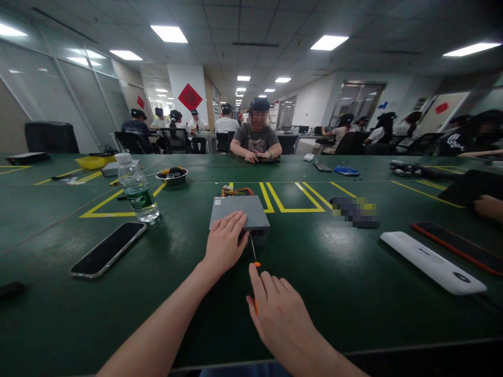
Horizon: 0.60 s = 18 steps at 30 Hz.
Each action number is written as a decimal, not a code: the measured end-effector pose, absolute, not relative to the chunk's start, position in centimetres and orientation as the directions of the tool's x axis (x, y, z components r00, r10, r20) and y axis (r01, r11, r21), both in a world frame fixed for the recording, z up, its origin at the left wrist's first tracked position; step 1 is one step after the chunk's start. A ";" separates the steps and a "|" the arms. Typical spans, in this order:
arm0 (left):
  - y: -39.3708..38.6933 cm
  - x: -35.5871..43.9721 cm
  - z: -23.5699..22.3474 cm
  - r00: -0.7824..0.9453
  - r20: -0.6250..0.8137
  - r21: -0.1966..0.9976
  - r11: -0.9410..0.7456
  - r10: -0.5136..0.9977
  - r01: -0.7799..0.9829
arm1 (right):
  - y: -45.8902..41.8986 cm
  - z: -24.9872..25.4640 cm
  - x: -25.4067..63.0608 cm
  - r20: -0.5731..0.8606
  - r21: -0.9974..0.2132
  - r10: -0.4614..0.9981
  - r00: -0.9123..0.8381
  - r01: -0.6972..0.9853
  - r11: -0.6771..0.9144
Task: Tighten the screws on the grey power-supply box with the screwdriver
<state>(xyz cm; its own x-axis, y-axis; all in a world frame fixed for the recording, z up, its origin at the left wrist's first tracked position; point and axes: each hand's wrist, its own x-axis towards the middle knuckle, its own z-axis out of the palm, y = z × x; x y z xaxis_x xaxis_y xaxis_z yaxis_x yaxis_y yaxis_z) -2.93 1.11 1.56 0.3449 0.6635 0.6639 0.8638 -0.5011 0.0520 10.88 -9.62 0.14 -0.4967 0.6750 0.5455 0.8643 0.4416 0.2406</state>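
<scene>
A grey metal computer power supply unit lies on the green table in front of me, its socket side facing me and a bundle of coloured cables at its far side. My left hand grips its near left part, fingers together over the top and thumb down at the front face. In my right hand is a screwdriver with an orange handle, mostly hidden by the fingers. Its thin shaft points away from me, and the tip meets or nearly meets the front face below the socket; I cannot tell which.
To the left are a phone, a water bottle, a metal bowl of small parts and a yellow tray. To the right lie a white device and an orange-edged dark slab. A person sits opposite; another person's hand shows at right.
</scene>
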 end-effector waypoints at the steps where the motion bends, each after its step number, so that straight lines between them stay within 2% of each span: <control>1: 1.1 -2.9 1.6 0.344 0.661 0.054 -0.500 0.667 0.864 | -9.7 0.6 11.0 0.535 0.223 0.681 -0.500 0.861 0.457; 4: 1.2 -3.0 1.6 0.345 0.651 0.061 -0.500 0.675 0.864 | -9.4 3.1 12.6 0.511 0.119 0.697 -0.503 0.844 0.522; 5: 1.3 -3.1 1.6 0.346 0.649 0.063 -0.501 0.678 0.863 | -9.1 4.4 13.6 0.475 0.033 0.721 -0.504 0.829 0.558; 8: 1.6 -3.3 1.6 0.349 0.635 0.068 -0.500 0.689 0.863 | -6.9 8.1 17.0 0.418 -0.324 0.806 -0.420 0.760 0.564; 10: 1.8 -3.4 1.7 0.355 0.624 0.066 -0.500 0.696 0.864 | -4.5 9.3 18.7 0.449 -0.506 0.846 -0.286 0.700 0.505; 12: 1.9 -3.6 1.7 0.365 0.618 0.057 -0.503 0.696 0.862 | -1.9 8.9 19.6 0.468 -0.677 0.880 -0.078 0.608 0.414; 15: 2.1 -3.7 1.6 0.393 0.624 0.035 -0.526 0.676 0.850 | 1.3 5.9 19.7 0.462 -0.722 0.887 -0.007 0.578 0.380; 18: 2.1 -4.1 1.3 0.385 0.692 0.034 -0.560 0.611 0.828 | 2.4 2.5 19.1 0.418 -0.753 0.907 -0.048 0.541 0.375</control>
<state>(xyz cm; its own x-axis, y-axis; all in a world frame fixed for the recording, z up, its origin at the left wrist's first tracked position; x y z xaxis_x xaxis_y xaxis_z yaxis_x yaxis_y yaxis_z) -4.10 2.12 1.34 0.3852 0.6110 0.6916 0.8275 -0.5604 0.0342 19.15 2.42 2.49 -0.0479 0.9073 0.4178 0.5411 0.3752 -0.7527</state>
